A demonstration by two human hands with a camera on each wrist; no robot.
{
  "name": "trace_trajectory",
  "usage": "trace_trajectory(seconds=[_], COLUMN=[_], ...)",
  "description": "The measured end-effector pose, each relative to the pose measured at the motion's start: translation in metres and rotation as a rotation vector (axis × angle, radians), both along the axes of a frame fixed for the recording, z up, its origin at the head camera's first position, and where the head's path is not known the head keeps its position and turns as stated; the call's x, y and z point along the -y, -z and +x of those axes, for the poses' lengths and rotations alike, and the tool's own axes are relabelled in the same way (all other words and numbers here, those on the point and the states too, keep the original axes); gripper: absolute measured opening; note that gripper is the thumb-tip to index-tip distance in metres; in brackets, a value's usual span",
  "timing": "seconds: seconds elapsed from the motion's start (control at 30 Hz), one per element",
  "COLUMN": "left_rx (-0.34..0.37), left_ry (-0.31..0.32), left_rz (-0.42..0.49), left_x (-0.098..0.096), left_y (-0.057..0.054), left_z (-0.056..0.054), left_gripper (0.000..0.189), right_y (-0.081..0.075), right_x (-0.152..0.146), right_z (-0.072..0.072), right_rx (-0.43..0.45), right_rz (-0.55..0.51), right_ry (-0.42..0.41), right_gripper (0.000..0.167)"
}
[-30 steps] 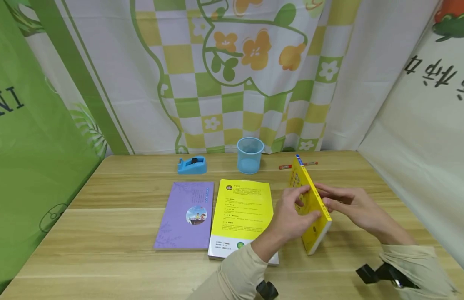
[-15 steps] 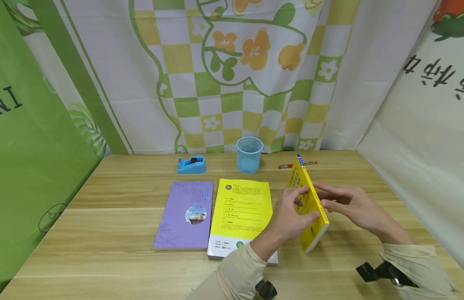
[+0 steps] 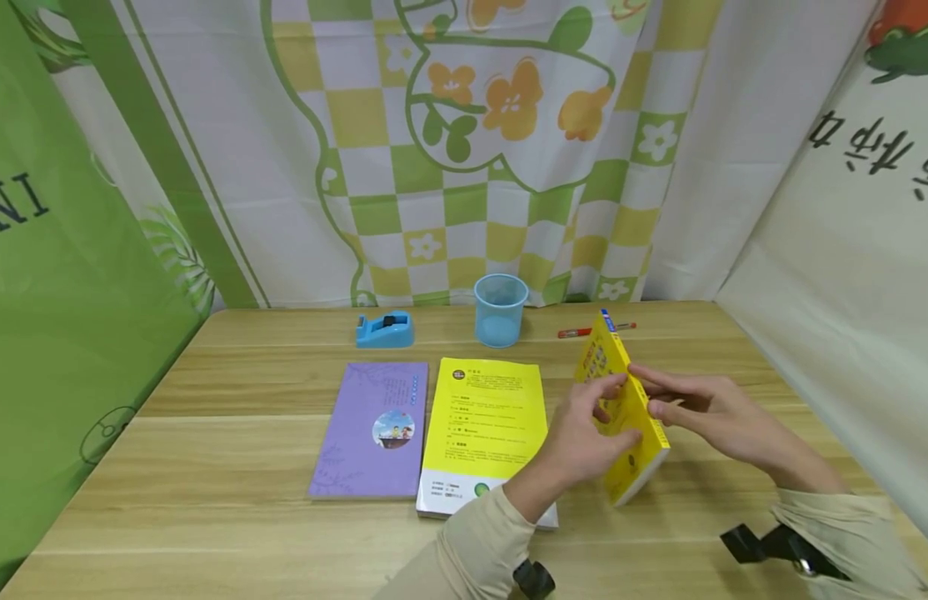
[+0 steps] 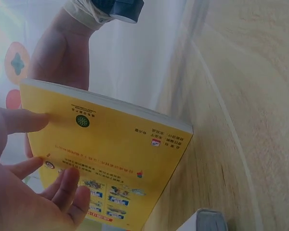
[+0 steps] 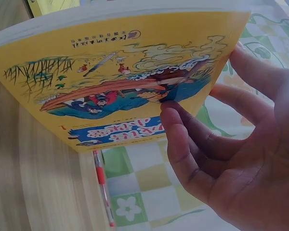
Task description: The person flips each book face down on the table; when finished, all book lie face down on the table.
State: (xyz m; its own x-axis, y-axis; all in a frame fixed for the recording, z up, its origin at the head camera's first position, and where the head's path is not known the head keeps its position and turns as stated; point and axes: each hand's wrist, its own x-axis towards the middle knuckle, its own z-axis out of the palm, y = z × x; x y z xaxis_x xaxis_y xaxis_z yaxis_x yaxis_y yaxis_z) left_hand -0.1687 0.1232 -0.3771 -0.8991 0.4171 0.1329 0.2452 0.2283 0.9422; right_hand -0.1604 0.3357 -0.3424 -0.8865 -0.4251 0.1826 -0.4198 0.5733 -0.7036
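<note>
In the head view a yellow paperback book [image 3: 621,433] stands on its long edge, spine up and leaning slightly right. Whether its lower edge touches the table is hard to tell. My left hand [image 3: 580,433] holds its left face, with thumb and index fingertips near the spine and the other fingers bent, as the left wrist view shows on the back cover [image 4: 115,159]. From the other side my right hand [image 3: 704,412] holds the book near the spine. In the right wrist view, bent fingers [image 5: 180,139] touch the illustrated front cover [image 5: 120,91].
Left of the hands lie a yellow-and-white book [image 3: 482,417] and a purple book [image 3: 370,429]. Along the back stand a blue tape dispenser [image 3: 385,332] and a blue pen cup [image 3: 500,312]. A red pen [image 3: 575,333] lies behind the held book. Curtains enclose the wooden table [image 3: 209,467].
The upright book's spine has tipped slightly to the right. My right hand and forearm have shifted a little right with it; the left hand has stayed nearly in place.
</note>
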Motion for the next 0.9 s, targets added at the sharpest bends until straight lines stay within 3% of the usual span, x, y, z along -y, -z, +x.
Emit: trace_trajectory(seconds=[0.33,0.6,0.9], left_rx=[0.058,0.101,0.087], left_ry=[0.051,0.067,0.096], left_rz=[-0.106,-0.321,-0.452], left_x=[-0.004,-0.004,-0.007], left_y=[0.007,0.011,0.016], left_z=[-0.003,-0.002,0.001], left_gripper=[0.054,0.06,0.065], right_y=[-0.003,-0.006,-0.01], right_x=[-0.009,-0.015,-0.025], right_z=[0.001,0.001,0.002], right_rx=[0.028,0.051,0.105], right_rz=[0.045,0.064,0.096], right_ry=[0.078,0.092,0.137], right_gripper=[0.048,0.048,0.048])
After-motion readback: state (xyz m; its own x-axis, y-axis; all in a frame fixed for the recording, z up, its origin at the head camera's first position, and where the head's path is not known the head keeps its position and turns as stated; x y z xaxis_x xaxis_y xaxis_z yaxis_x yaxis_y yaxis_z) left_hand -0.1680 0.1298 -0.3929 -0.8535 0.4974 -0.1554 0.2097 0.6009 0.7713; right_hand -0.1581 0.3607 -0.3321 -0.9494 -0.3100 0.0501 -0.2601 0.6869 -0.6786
